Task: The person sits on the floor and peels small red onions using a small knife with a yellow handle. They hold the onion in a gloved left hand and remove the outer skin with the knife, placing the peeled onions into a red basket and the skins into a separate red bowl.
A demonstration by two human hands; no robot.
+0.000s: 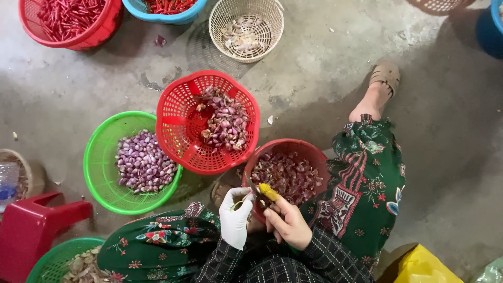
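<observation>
Peeling is under way: the gloved left hand (235,216) pinches what looks like a shallot over the peel bowl (309,148); the right hand (287,224) grips a yellow-handled knife (268,192). Next needs a careful trim.

Seated on a concrete floor (314,68), a person's white-gloved left hand (235,216) and bare right hand (287,224) meet over a dark red bowl (309,148) of shallot skins. A red basket (178,131) of unpeeled shallots leans on a green basket (99,167) of peeled ones.
</observation>
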